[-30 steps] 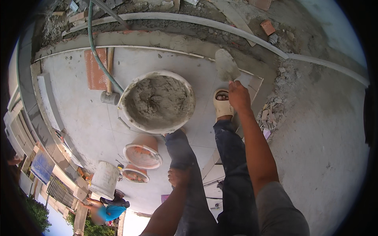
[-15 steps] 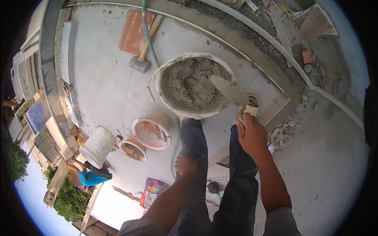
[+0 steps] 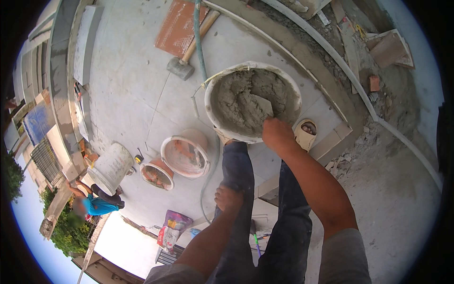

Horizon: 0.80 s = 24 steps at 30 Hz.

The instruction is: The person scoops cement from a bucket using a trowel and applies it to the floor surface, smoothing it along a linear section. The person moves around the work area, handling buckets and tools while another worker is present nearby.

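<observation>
Short grey sleeves are worn with dark blue trousers and a cream clog.

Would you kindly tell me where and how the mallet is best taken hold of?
I'd probably take the outer end of its wooden handle from the picture's right: the handle is slim and straight, the bulky head lies at its other end, and the green hose crosses it between.

The mortar looks rough and matt, the bucket plastic.
</observation>
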{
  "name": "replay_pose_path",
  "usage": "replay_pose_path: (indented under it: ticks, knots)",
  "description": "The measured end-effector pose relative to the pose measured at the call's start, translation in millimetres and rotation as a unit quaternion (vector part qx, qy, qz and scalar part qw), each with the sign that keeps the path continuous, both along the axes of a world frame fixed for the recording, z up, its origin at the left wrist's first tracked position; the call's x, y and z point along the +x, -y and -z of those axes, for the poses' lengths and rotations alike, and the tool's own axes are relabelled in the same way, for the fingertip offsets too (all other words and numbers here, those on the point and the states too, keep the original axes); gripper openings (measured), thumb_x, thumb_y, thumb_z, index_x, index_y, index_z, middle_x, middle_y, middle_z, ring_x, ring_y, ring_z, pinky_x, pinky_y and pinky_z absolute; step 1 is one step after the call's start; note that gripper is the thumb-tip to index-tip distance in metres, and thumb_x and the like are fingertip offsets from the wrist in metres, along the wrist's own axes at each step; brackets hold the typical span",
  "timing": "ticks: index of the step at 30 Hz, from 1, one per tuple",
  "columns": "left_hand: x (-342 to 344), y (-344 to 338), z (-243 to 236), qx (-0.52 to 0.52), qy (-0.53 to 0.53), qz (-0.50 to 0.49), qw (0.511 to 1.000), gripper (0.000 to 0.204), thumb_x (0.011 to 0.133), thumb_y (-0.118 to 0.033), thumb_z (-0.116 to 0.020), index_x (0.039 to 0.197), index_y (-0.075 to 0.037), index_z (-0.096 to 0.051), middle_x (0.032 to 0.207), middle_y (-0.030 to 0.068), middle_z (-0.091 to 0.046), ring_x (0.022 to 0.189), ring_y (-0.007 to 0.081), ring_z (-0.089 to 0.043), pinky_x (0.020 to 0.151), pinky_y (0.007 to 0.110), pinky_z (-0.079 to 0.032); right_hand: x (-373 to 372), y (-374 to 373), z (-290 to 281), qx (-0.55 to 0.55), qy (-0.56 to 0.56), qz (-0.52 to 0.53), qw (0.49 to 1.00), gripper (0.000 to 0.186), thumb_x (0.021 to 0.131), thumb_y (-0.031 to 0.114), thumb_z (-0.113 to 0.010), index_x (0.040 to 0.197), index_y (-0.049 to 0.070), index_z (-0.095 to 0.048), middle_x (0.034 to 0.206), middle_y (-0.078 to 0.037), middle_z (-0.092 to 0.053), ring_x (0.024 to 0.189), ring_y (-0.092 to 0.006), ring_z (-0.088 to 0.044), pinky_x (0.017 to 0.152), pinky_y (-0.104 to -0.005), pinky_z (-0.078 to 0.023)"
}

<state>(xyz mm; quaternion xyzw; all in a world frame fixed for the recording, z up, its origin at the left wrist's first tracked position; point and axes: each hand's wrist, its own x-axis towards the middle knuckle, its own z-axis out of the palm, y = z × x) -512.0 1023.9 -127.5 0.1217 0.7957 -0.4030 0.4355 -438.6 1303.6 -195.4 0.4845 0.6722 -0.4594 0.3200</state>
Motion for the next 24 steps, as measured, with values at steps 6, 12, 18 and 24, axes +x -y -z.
replay_pose_path:
  ticks: [6, 12, 18, 24]
  knots:
    - [-3, -3, 1, -0.001, 0.0, -0.013, 1.0, 0.1, 0.07, -0.066, -0.083, 0.133, 0.004, -0.05, 0.132, 0.0172, -0.057, 0.129, 0.0333, -0.055, 0.108, 0.043, -0.045, 21, -20, 23, -0.139, -0.036, 0.126, 0.982, 0.032, 0.097, 0.021, -0.058, 0.107, -0.007, -0.069, 0.09, -0.022, -0.073, 0.079, -0.0323, -0.074, 0.072, -0.0441, -0.058]
    - [3, -18, -7, -0.004, -0.003, 0.027, 1.0, 0.092, 0.073, -0.068, -0.079, 0.126, 0.003, -0.052, 0.126, 0.0147, -0.059, 0.121, 0.0325, -0.058, 0.103, 0.043, -0.047, 59, -26, -12, -0.258, -0.126, 0.235, 0.928, 0.053, 0.098, 0.032, -0.066, 0.13, -0.01, -0.062, 0.069, -0.011, -0.064, 0.055, -0.0142, -0.059, 0.054, -0.0321, -0.05]
    - [1, -22, -9, -0.003, -0.004, 0.01, 1.0, 0.106, 0.066, -0.076, -0.079, 0.129, 0.005, -0.051, 0.127, 0.0159, -0.059, 0.125, 0.0334, -0.057, 0.105, 0.043, -0.045, 95, -53, -71, -0.228, -0.214, 0.354, 0.881, 0.051, 0.095, 0.019, -0.071, 0.133, -0.013, -0.058, 0.081, -0.008, -0.067, 0.065, -0.0111, -0.058, 0.058, -0.028, -0.048]
    - [-2, -20, -7, -0.007, 0.001, 0.011, 1.0, 0.109, 0.066, -0.079, -0.077, 0.13, 0.005, -0.05, 0.129, 0.0168, -0.059, 0.125, 0.0342, -0.057, 0.105, 0.044, -0.045, 112, -106, -96, 0.053, -0.328, 0.389, 0.859, 0.045, 0.092, 0.009, -0.072, 0.129, -0.013, -0.058, 0.102, -0.015, -0.067, 0.088, -0.0149, -0.065, 0.076, -0.0304, -0.054]
